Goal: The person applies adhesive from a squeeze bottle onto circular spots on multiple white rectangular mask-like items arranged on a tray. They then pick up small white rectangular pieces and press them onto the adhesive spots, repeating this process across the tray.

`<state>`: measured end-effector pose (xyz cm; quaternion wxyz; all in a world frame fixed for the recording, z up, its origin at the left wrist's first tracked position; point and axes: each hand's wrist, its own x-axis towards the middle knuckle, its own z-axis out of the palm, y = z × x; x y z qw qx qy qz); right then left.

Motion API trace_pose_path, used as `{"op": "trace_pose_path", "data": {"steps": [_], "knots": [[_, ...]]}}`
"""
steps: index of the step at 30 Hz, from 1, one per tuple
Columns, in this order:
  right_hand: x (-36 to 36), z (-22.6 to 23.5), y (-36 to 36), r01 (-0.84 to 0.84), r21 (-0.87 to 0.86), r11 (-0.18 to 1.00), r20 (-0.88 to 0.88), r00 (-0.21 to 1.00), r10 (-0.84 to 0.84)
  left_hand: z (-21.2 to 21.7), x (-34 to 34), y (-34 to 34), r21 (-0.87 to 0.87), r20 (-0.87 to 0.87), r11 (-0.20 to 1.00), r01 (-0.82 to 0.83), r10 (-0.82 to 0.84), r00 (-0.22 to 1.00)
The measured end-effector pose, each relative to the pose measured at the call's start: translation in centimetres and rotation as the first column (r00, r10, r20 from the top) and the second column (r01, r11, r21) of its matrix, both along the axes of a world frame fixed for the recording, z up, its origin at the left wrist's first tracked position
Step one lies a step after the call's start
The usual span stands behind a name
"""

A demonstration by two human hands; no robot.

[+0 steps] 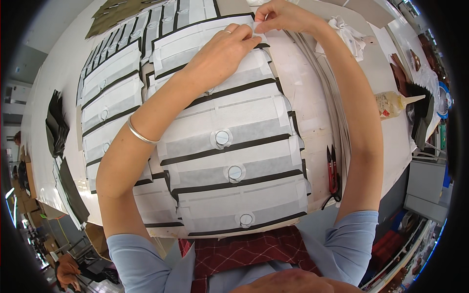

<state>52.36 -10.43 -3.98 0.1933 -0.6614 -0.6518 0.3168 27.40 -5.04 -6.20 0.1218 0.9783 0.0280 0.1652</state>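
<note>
Placement of a white strip at the far end of the layered panels

Left hand [222,51] flat on the topmost white-and-black panel [215,58], fingers together and pressing, ring on one finger, fingertips at the panel's far right corner. Right hand [283,17] closed in a pinch on a small white strip [260,35] just beyond that corner, thumb and forefinger touching the left fingertips. Silver bangle [141,134] on the left forearm, above the stack.

Panels overlapped like shingles down the middle of the pale table [312,107], each with a round white snap patch [222,137] near its centre; second row of the same pieces [110,97] alongside on the left. Red thread snips [332,168] to the right of the stack, glue bottle [393,103] farther right, crumpled white scrap [348,33] near the right wrist, dark cut pieces [58,127] at the far left edge.

Best kept steady under the flat left palm so the layers beneath cannot creep. Worth lining the strip's edge square with the black border before pressing, then smoothing outward from the pinch to avoid a wrinkle. Light pressure only, judging by how thin the fabric looks. Whether any adhesive sits under the strip: cannot tell
</note>
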Motion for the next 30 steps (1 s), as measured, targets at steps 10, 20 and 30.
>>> {"op": "trace_pose_path", "data": {"steps": [10,20,30], "knots": [[0.1,-4.5,1.5,0.336,0.077,0.939,-0.359,0.888,-0.288,-0.6,0.5,1.6,-0.055,0.012,0.998,0.037,-0.036,0.999],[-2.3,-2.4,0.7,0.331,0.162,0.930,-0.118,0.942,-0.314,-1.2,2.1,2.4,0.012,-0.038,0.998,-0.058,0.058,0.998],[-8.4,-0.6,5.3,-0.176,0.290,0.941,0.304,0.949,0.084,1.1,-8.2,-1.4,-0.089,0.019,0.996,0.014,-0.013,1.000]]}}
